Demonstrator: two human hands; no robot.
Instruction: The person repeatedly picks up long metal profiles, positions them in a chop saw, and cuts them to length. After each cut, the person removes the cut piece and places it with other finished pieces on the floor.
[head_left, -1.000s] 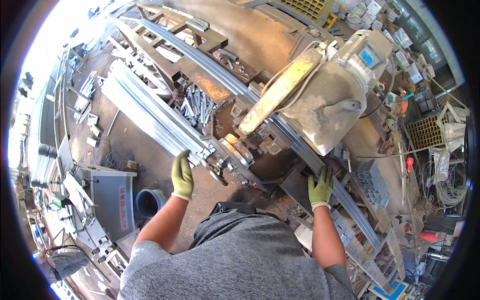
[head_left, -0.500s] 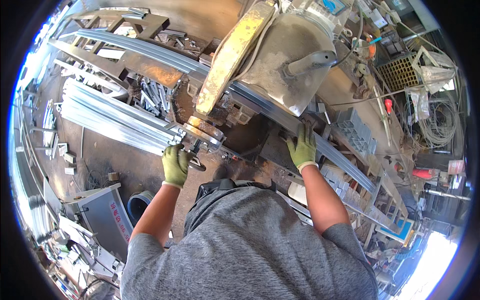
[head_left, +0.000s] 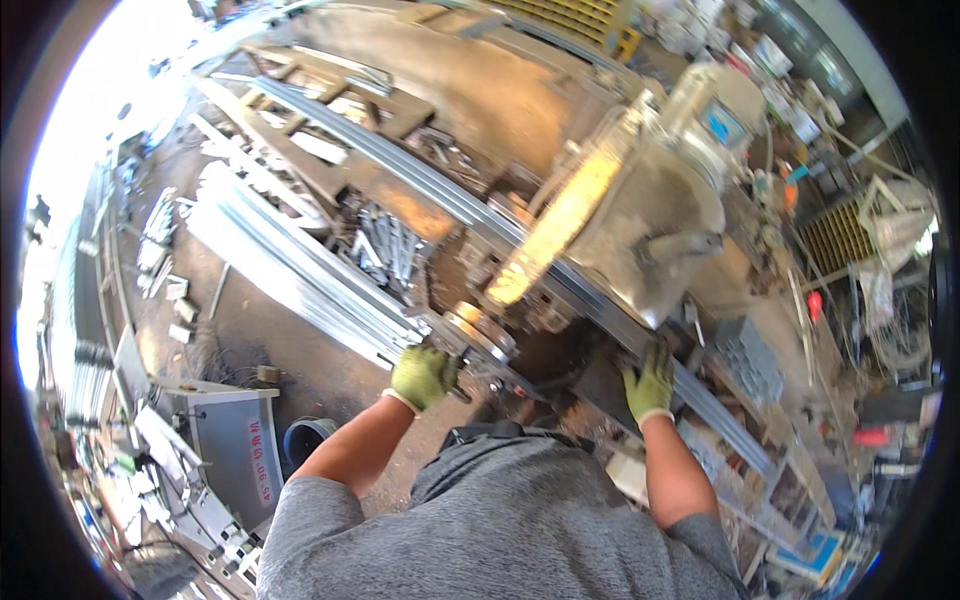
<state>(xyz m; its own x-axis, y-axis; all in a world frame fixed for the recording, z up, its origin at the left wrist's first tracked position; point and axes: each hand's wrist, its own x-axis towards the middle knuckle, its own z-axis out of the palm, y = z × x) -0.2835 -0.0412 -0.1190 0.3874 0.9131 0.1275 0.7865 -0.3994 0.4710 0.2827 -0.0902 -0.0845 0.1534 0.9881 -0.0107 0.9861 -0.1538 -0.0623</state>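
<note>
Left hand (head_left: pixel 422 378) shifted inward, curled round handle (head_left: pixel 460 396); right hand (head_left: pixel 650 384) flat on bars (head_left: pixel 720 422); red lettering (head_left: pixel 260 462) on cabinet (head_left: pixel 228 430).

Bars (head_left: pixel 380 152) are laid beneath the saw (head_left: pixel 655 245), between a tube bundle (head_left: pixel 280 270) on the left and stacked short pieces (head_left: pixel 745 360) on the right; 1 bucket (head_left: pixel 322 428) is set beside 1 cabinet (head_left: pixel 230 450).

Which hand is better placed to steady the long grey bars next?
Probably the right hand: it's open, right at the long grey bars. The left hand is farther away, beside the dark clamp handle.
</note>
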